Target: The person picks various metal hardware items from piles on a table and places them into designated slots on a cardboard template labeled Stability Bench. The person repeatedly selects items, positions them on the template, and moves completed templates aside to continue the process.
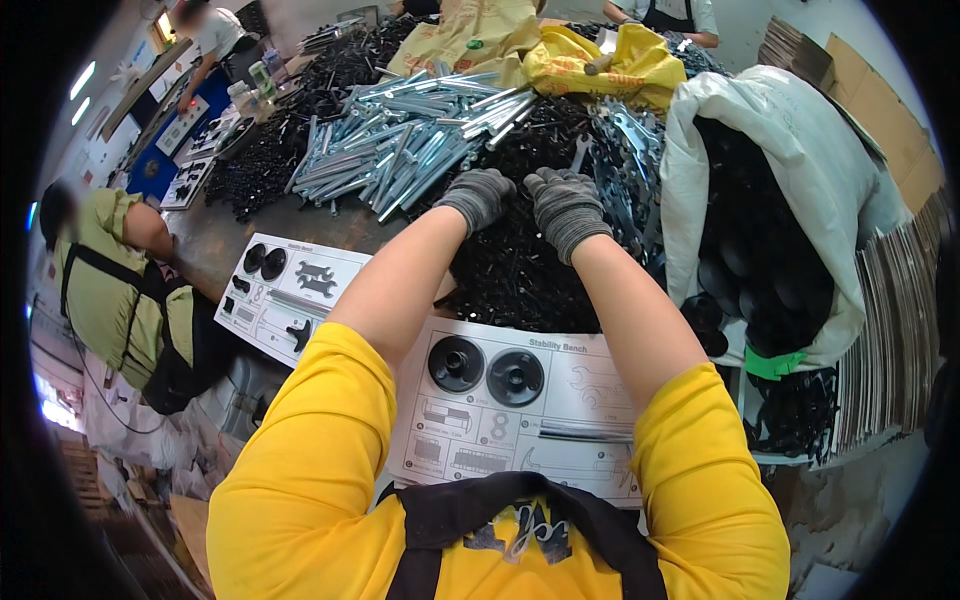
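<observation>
Both my hands wear grey knit gloves and reach forward over a heap of small black parts [520, 265]. My left hand [478, 199] is closed, fingers curled, at the right end of a pile of long silver rods [400, 135]. Just right of it, my right hand [567, 208] is closed too, beside flat metal wrenches [630, 150]. Anything small within the fingers is hidden. A printed parts sheet [470, 405] lies below my forearms, and a second sheet [285, 285] lies to its left.
A white sack [800, 150] of round black parts stands open at the right, beside stacked flat cardboard [885, 330]. Yellow sacks [600, 75] lie at the back. At the left sits a person in a green shirt [115, 290]; other people work farther off.
</observation>
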### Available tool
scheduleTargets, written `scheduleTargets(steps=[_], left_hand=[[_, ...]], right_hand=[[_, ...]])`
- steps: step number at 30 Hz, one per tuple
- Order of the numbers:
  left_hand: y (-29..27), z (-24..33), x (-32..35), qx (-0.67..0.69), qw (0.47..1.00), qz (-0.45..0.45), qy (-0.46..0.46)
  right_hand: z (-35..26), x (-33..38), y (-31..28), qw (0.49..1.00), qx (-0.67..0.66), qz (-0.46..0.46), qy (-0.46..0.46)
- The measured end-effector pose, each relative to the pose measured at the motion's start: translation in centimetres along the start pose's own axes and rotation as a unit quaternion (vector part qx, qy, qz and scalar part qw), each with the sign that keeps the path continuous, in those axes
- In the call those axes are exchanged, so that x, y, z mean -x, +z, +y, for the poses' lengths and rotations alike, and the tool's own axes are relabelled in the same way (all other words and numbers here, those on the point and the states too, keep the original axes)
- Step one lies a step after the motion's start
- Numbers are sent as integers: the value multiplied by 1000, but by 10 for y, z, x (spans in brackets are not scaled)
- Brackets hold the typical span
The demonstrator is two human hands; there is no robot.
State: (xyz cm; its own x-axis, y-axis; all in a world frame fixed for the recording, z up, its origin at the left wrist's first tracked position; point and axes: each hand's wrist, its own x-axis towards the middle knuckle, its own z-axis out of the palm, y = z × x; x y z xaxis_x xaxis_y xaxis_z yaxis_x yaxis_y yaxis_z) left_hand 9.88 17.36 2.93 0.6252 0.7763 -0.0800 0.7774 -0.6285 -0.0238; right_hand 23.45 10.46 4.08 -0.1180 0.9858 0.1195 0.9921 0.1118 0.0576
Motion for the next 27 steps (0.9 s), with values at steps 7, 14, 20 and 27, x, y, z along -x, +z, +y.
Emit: scheduleTargets(steps=[7,14,20,27], left_hand=[[-1,-22,45,182,950,202,-156],[29,-62,118,505,813,201,-207],[25,-40,217,519,819,126,-208],[49,-4,299,496,862,88,-54]], right_hand=[[-20,-14,-3,999,-37,-11,4],[-45,-32,2,985,60,-162,26],[-43,-13,6,993,93,-73,8],[-20,78,4,935,-334,112,-27]])
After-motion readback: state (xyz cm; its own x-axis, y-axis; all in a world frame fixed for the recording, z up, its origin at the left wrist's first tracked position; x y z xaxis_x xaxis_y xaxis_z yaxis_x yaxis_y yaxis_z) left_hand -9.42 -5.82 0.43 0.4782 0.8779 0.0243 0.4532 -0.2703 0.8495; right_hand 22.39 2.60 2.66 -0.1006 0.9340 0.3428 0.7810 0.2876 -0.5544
